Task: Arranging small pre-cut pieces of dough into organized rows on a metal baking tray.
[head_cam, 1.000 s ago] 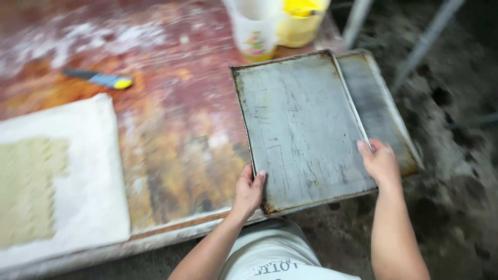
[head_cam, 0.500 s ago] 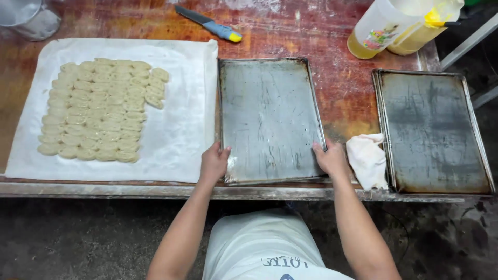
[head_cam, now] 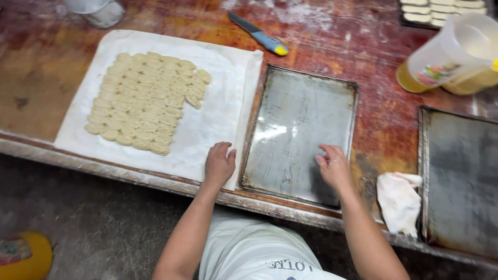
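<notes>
Metal baking tray [head_cam: 298,132]: worn and bare, flat on the red floured table [head_cam: 363,52], near edge by the table's rim, within reach.
Right hand [head_cam: 334,167]: fingers spread, palm down on the tray's near right part, clamped on nothing.
Left hand [head_cam: 219,165]: open, resting on the white cloth [head_cam: 218,78] just beside the tray.
Cut dough pieces [head_cam: 148,103]: packed in rows on the cloth.
Also: knife [head_cam: 259,35], crumpled rag [head_cam: 399,199], second tray [head_cam: 461,181], jug [head_cam: 446,57] of yellowish liquid, possibly oil.
</notes>
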